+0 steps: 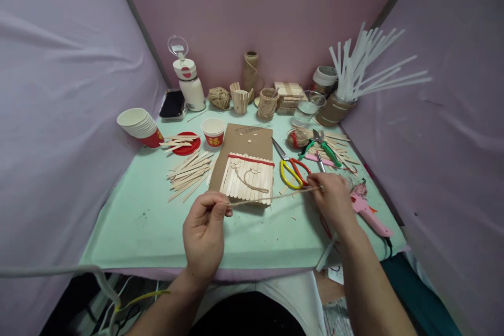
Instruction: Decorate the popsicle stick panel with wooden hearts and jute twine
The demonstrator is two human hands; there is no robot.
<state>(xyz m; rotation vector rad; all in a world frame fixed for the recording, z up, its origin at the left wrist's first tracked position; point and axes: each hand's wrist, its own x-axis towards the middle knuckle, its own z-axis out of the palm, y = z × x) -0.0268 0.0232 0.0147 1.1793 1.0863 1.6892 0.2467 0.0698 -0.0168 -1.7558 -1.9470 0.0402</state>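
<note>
My left hand (205, 228) pinches one end of a thin jute twine (271, 198) over the near part of the green table (149, 220). My right hand (333, 199) pinches the other end, and the twine is stretched taut between them. Just behind the twine lies a panel of wooden craft sticks (248, 178) with a red strip along its top and a twine curl on it, resting on brown cardboard (242, 142).
Yellow-handled scissors (290, 168), green pliers (323, 148) and a pink glue gun (368, 212) lie at the right. Loose sticks (189, 170), red paper cups (142, 126), a bottle (189, 81), twine balls and a holder of white glue sticks (354, 79) stand further back.
</note>
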